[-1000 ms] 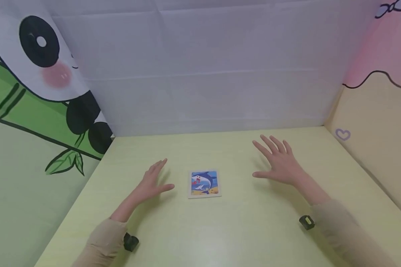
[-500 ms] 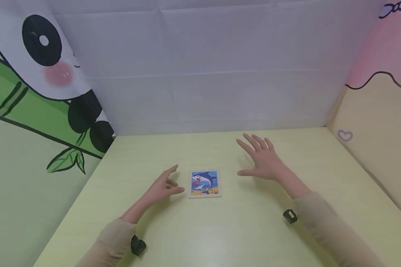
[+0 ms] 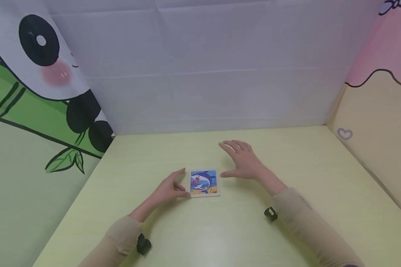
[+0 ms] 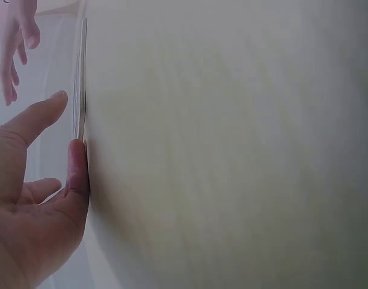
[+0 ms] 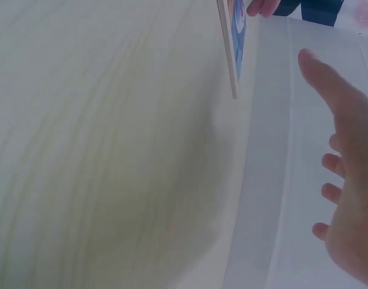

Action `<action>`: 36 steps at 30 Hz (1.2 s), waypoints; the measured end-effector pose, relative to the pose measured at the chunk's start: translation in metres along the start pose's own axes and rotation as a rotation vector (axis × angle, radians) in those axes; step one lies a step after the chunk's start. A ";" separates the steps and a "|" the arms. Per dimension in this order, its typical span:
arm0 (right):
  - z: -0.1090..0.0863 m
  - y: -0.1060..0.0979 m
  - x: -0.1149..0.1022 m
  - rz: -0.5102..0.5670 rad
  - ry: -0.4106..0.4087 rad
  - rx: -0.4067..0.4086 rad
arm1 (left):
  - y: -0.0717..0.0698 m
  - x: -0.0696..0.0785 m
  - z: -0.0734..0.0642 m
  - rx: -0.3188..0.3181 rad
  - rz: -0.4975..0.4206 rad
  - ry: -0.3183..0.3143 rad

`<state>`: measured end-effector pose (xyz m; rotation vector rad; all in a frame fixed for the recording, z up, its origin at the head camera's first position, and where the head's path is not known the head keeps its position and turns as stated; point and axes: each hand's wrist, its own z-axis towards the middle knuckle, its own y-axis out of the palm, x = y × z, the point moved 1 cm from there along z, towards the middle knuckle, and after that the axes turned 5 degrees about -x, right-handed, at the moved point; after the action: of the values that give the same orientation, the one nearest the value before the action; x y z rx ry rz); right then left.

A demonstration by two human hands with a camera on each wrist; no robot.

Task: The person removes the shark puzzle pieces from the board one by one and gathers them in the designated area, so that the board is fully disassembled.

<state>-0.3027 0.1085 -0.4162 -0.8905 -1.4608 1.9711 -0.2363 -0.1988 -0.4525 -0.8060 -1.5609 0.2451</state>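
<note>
A thin square picture board (image 3: 204, 182) with a dolphin-like sea animal on blue lies flat on the table. Just at its left edge is my left hand (image 3: 167, 188), thumb near the lower left corner and fingers spread along that side. In the left wrist view a finger (image 4: 77, 162) meets the board's end at the table surface, while the thumb stands off it. My right hand (image 3: 244, 161) hovers to the right of the board, fingers spread and apart from it. The right wrist view shows the board's edge (image 5: 231, 54) away from the right thumb.
The pale yellow table (image 3: 200, 226) runs back to a white cloth wall (image 3: 200, 74). A panda-printed panel (image 3: 40, 81) bounds the left, a pink and cream panel (image 3: 381, 122) the right. Small black devices hang at both sleeves.
Both hands have moved inward toward the picture board: the left one rightward to its edge, the right one leftward, stopping short of it. The board stays in place.
</note>
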 end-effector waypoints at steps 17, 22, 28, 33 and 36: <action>0.026 0.032 -0.032 0.158 -0.025 -0.177 | -0.008 0.000 0.016 -0.160 0.050 0.045; 0.028 0.039 -0.034 0.197 0.041 -0.232 | -0.008 0.003 0.017 -0.184 0.093 0.083; 0.031 0.042 -0.034 0.257 0.121 -0.277 | -0.009 0.003 0.021 -0.194 0.129 0.119; 0.034 0.039 -0.036 0.299 0.143 -0.311 | -0.009 0.001 0.023 -0.201 0.123 0.120; 0.035 0.036 -0.037 0.311 0.139 -0.336 | -0.009 0.000 0.023 -0.207 0.128 0.111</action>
<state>-0.3066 0.0490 -0.4367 -1.4473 -1.6818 1.8522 -0.2612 -0.1983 -0.4518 -1.0655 -1.4471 0.1300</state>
